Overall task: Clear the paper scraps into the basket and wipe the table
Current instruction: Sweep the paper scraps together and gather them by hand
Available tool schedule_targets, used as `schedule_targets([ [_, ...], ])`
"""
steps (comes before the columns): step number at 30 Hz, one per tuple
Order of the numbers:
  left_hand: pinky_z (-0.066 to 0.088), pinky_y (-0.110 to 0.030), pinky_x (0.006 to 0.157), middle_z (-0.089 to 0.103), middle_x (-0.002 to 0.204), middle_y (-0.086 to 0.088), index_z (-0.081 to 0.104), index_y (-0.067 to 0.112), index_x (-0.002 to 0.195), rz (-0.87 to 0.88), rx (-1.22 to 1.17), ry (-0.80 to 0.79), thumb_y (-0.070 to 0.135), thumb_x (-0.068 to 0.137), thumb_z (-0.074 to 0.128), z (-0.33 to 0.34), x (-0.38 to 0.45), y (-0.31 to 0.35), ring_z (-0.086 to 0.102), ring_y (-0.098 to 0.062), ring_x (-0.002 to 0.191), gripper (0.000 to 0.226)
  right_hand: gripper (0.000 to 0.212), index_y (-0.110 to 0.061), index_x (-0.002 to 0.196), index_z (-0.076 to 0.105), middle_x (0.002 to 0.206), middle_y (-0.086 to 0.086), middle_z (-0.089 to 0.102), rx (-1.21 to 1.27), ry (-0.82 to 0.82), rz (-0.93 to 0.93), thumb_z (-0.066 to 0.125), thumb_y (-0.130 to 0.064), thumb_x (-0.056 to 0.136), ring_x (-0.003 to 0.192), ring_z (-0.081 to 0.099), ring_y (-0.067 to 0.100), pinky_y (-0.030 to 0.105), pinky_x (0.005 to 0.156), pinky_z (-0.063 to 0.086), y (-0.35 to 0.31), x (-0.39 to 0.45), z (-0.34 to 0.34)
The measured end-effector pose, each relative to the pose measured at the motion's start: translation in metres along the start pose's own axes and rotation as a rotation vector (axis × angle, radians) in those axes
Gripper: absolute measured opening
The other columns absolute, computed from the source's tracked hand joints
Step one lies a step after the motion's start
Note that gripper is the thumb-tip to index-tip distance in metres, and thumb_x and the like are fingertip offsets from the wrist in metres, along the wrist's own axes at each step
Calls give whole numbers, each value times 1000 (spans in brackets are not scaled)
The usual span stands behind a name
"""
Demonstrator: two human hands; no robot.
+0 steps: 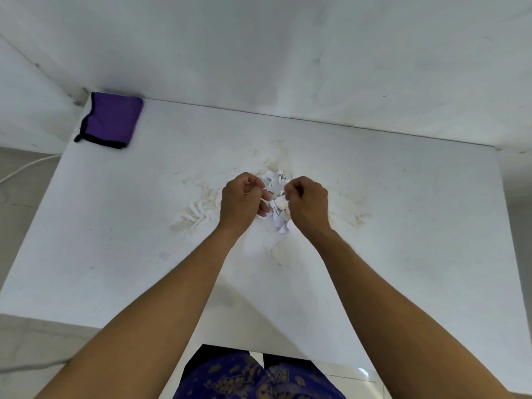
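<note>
A small heap of crumpled white paper scraps point(277, 197), some with printed text, lies at the middle of the white table point(121, 226). My left hand point(244, 198) is at the heap's left side, fingers curled and pinching scraps. My right hand point(308, 201) is at its right side, fingers curled round a crumpled piece. Part of the heap is hidden between and under my hands. A folded purple cloth point(110, 120) with black edging lies at the table's far left corner. No basket is in view.
Yellowish smears and dusty streaks point(198, 205) spread over the tabletop around the heap. A white wall runs along the table's far edge. A white cable point(26, 167) lies on the floor to the left. The table's near edge is by my body.
</note>
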State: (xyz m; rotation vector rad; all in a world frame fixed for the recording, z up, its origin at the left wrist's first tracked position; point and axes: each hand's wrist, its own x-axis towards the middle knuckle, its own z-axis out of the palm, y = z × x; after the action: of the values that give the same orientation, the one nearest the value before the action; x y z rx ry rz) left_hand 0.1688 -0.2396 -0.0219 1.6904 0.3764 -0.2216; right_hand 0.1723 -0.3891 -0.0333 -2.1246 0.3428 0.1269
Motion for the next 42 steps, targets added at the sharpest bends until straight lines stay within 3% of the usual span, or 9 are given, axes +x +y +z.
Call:
schedule_targets([
  [2, 52, -35, 50, 70, 69, -10, 60, 2, 84, -14, 31, 104, -2, 83, 44, -3, 1, -2, 63, -30, 50, 16, 16, -6, 81, 70, 68, -4, 65, -6, 44, 51, 56, -6, 89, 62, 56, 9, 24, 62, 40, 3, 5, -3],
  [6, 49, -31, 49, 70, 69, -8, 63, 7, 84, -58, 197, 22, 1, 86, 47, -13, 3, -15, 62, -22, 51, 18, 19, -9, 95, 78, 93, 6, 73, -147, -75, -13, 60, -7, 92, 83, 64, 20, 30, 75, 48, 10, 5, -7],
  [11, 48, -29, 52, 73, 74, 0, 64, 11, 85, -68, 325, 35, 4, 87, 46, -13, 4, -30, 67, -17, 55, 20, 5, -15, 70, 75, 62, -7, 69, -116, 74, 14, 75, -12, 75, 64, 66, 16, 32, 69, 56, 11, 2, -4],
  [17, 46, -25, 64, 73, 80, 5, 64, 16, 86, -9, 445, 51, 6, 85, 48, -9, 5, -44, 66, -14, 75, 19, 32, -14, 101, 77, 87, 6, 76, -183, -9, -25, 58, 6, 83, 84, 69, 23, 33, 78, 54, 16, 1, 3],
  [24, 44, -18, 65, 70, 88, 4, 63, 16, 92, 49, 439, 143, 7, 91, 50, -9, 3, -64, 61, -12, 79, 16, 20, -17, 102, 77, 71, 5, 69, -240, 58, -97, 63, -13, 89, 70, 63, 23, 35, 74, 53, 28, 3, 6],
  [28, 48, -27, 84, 62, 112, 3, 61, 15, 107, 65, 421, 165, 5, 92, 50, -4, 0, -74, 57, -13, 100, 21, 42, -23, 117, 71, 96, 4, 65, -352, 30, -165, 54, -1, 86, 92, 57, 21, 35, 75, 51, 36, 1, 10],
  [31, 46, -31, 96, 56, 127, 2, 56, 15, 123, 51, 393, 144, 8, 94, 49, 0, 1, -78, 52, -15, 119, 30, 45, -21, 125, 65, 121, 3, 55, -396, 104, -241, 64, -11, 81, 116, 49, 24, 43, 82, 53, 42, 4, 12],
  [35, 40, -23, 97, 54, 136, 0, 52, 15, 134, 7, 325, 74, 15, 100, 47, 6, 0, -74, 50, -14, 125, 34, 71, -31, 148, 38, 154, 9, 29, -553, -162, -131, 71, -27, 85, 135, 36, 31, 43, 94, 47, 38, 13, 22],
  [42, 38, -16, 89, 58, 134, 4, 54, 18, 133, -75, 232, 39, 19, 102, 45, 5, -6, -65, 53, -9, 120, 32, 16, -6, 92, 70, 92, 12, 60, -656, -176, -215, 55, -2, 87, 80, 61, 34, 32, 65, 43, 38, 17, 33],
])
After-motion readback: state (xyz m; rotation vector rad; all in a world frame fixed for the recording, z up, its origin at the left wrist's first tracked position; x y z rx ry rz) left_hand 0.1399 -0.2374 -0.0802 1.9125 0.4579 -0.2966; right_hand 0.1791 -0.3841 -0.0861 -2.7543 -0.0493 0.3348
